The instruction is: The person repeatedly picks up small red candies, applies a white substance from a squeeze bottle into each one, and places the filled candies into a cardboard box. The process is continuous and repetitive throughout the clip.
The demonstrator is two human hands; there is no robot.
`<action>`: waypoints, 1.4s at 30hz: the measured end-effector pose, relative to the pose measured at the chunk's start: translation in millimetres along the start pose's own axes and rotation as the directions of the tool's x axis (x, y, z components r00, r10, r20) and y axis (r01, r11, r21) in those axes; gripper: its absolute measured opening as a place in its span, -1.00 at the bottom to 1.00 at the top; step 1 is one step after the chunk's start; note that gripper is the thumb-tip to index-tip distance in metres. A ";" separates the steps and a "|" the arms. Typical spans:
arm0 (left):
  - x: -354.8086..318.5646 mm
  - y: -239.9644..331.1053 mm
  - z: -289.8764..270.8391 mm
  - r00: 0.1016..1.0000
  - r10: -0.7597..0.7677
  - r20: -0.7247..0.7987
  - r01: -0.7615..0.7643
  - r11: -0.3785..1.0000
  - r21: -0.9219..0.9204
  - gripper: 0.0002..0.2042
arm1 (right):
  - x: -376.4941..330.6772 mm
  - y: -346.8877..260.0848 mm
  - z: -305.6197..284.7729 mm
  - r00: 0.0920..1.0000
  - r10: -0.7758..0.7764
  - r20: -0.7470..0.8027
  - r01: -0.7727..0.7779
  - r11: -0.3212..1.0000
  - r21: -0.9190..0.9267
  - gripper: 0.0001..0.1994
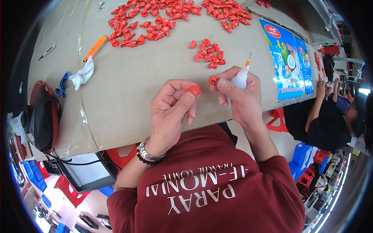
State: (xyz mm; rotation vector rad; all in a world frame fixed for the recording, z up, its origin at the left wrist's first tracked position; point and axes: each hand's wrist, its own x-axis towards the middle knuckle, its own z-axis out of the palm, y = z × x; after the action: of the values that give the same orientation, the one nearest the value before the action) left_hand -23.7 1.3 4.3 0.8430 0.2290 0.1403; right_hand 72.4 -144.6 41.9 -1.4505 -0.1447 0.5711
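Note:
Between the thumb and finger of my left hand point(171, 105) is a small red plastic piece point(193, 90). My right hand point(244, 91) pinches another small red piece point(213, 80), which has a dark spot on it. Tucked in the same right hand is a white squeeze bottle point(240, 79) with an orange collar and a thin needle tip pointing up and away. The two red pieces are apart, close to each other above the table. Just beyond my hands lies a small group of loose red pieces point(210, 53).
Large piles of red figure-like parts point(155, 27) cover the far table point(116, 85). An orange box point(95, 48), a white tissue point(82, 73), a pen point(47, 52) and a dark bag point(44, 116) lie leftward. A blue printed sheet point(289, 58) is at right; a person point(330, 120) sits beyond.

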 end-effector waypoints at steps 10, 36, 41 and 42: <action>-4.5 -0.2 -0.6 1.000 0.028 -0.013 -0.028 1.000 0.006 -0.84 | -3.9 2.2 8.1 0.940 -0.338 0.048 0.340 0.914 -0.219 -0.88; -3.9 2.4 -3.4 0.999 0.019 0.046 -0.030 0.972 0.234 -0.89 | 13.3 -2.6 -5.9 0.687 -0.559 0.464 0.727 0.516 -0.453 -0.81; -5.4 5.3 -1.6 1.000 0.016 0.027 -0.023 0.965 0.259 -0.95 | 11.4 0.1 -5.5 0.663 -0.564 0.493 0.749 0.478 -0.459 -0.83; -5.3 5.6 -1.0 0.999 0.021 0.026 -0.027 0.965 0.262 -0.96 | 11.3 2.6 -6.0 0.662 -0.564 0.494 0.750 0.478 -0.458 -0.83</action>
State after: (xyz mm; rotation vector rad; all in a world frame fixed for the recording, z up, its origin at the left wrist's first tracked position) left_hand -29.2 4.6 8.6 1.1115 0.2190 0.1246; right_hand 84.0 -144.9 35.8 -1.7848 -1.2051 0.0318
